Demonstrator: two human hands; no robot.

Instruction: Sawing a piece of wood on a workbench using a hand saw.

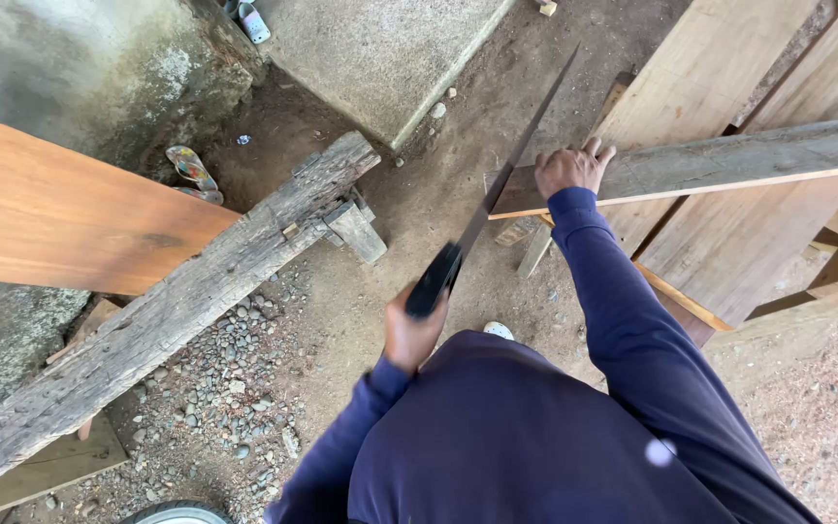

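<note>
From up here I see my left hand [411, 335] wrapped tight on the black handle of the handsaw [497, 189], its blade at the end of the grey plank [729, 160] that my right hand [571, 167] presses flat; cut barely begun, I judge.

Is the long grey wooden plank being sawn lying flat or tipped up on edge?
Flat. The long grey wooden plank shows its broad face upward, the right hand pressed on top, the dark handsaw at its end.
</note>
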